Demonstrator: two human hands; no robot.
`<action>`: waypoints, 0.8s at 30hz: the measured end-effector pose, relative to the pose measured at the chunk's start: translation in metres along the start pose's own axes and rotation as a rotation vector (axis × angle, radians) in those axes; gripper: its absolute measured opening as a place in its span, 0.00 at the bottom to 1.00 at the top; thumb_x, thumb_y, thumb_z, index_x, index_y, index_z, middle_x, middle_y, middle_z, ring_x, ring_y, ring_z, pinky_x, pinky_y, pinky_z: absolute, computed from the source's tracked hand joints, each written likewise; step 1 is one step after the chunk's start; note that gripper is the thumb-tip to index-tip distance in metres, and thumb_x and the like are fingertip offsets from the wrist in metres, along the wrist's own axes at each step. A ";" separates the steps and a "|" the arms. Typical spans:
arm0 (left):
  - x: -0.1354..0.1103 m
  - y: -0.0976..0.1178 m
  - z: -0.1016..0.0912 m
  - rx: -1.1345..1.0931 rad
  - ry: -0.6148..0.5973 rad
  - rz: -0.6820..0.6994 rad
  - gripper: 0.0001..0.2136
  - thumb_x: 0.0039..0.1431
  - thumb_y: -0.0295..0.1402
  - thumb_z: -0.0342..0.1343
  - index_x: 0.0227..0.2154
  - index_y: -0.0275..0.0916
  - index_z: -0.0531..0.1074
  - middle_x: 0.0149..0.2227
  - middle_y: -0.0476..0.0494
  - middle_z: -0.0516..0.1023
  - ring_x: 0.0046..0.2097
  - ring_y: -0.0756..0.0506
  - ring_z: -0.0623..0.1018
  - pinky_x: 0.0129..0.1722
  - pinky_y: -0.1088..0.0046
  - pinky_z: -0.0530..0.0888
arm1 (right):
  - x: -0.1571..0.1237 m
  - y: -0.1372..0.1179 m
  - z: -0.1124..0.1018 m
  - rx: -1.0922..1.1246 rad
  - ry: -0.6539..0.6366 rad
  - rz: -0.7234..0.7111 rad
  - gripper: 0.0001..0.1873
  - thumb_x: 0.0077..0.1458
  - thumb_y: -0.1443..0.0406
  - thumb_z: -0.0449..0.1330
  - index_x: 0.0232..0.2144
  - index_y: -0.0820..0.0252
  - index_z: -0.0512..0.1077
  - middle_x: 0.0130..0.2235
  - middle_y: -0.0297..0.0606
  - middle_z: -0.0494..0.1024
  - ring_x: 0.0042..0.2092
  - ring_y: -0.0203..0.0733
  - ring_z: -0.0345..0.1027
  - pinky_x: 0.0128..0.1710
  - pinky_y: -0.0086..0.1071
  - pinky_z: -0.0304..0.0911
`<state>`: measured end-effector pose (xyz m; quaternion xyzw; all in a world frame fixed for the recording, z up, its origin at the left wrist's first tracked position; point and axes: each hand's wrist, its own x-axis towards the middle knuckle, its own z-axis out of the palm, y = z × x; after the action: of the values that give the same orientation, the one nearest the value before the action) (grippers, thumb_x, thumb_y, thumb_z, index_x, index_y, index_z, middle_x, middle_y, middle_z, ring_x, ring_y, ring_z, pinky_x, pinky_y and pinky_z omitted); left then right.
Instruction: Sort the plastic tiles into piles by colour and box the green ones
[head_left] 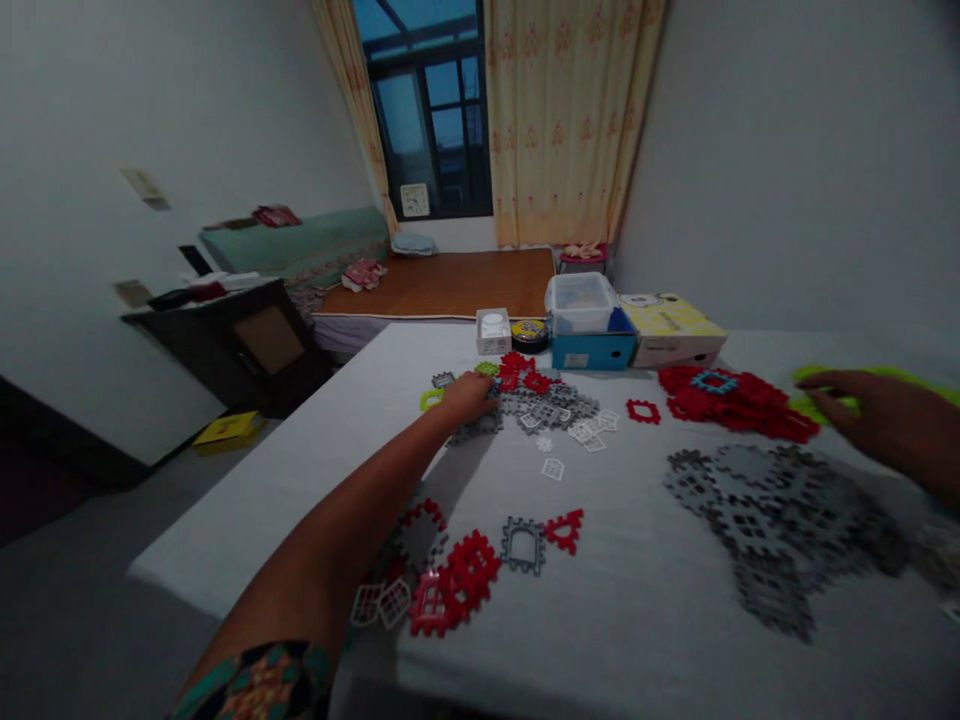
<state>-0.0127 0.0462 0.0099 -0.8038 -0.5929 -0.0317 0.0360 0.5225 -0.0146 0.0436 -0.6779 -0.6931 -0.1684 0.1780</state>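
My left hand (471, 396) reaches into a mixed pile of toothed plastic building pieces at the middle of the table. Its fingers are bent down, with a bit of blue showing at the fingertips; what they hold is partly hidden. Grey pieces (559, 405), red pieces (517, 370) and a lime-green piece (431, 400) lie around it. My right hand (874, 408) is at the far right over lime-green pieces (919, 378), its thumb and fingers apart. Beside it is a heap of red pieces (739, 402) with a blue square piece (714, 381) on top.
A large grey heap (795, 520) spreads at right. Nearer me lie red pieces (472, 575), a grey frame (523, 545) and white window pieces (394, 602). A blue box (592, 350), clear tub (581, 300), yellow box (671, 325), round tin (529, 335) and small white box (493, 335) line the back edge.
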 end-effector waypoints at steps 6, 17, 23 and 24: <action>-0.003 -0.007 -0.008 0.052 -0.020 -0.068 0.12 0.58 0.30 0.52 0.43 0.43 0.75 0.43 0.40 0.80 0.46 0.42 0.78 0.45 0.70 0.71 | 0.015 -0.125 0.012 0.213 -0.022 -0.427 0.16 0.59 0.60 0.50 0.42 0.58 0.75 0.46 0.45 0.77 0.45 0.48 0.70 0.45 0.39 0.64; -0.090 -0.019 -0.040 -0.617 -0.481 0.524 0.14 0.52 0.28 0.59 0.42 0.46 0.79 0.45 0.48 0.81 0.44 0.46 0.79 0.47 0.72 0.71 | 0.015 -0.266 0.047 0.393 -0.366 -0.633 0.12 0.56 0.67 0.55 0.41 0.56 0.76 0.41 0.41 0.79 0.44 0.45 0.71 0.43 0.35 0.63; -0.072 -0.057 -0.038 -0.662 -0.316 0.268 0.12 0.55 0.36 0.58 0.40 0.38 0.79 0.40 0.43 0.82 0.41 0.44 0.79 0.45 0.71 0.72 | 0.033 -0.339 0.065 0.495 -0.396 -0.694 0.13 0.56 0.69 0.56 0.43 0.60 0.75 0.43 0.42 0.79 0.45 0.45 0.70 0.46 0.35 0.62; -0.065 -0.063 -0.033 -0.631 -0.227 0.193 0.13 0.55 0.36 0.57 0.40 0.36 0.79 0.39 0.42 0.82 0.40 0.44 0.79 0.44 0.70 0.72 | 0.035 -0.351 0.068 0.504 -0.378 -0.712 0.13 0.56 0.68 0.57 0.44 0.60 0.75 0.45 0.43 0.78 0.47 0.46 0.69 0.48 0.36 0.61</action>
<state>-0.0921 -0.0001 0.0375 -0.8260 -0.4754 -0.1202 -0.2778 0.1696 0.0403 0.0027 -0.3529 -0.9218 0.0807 0.1389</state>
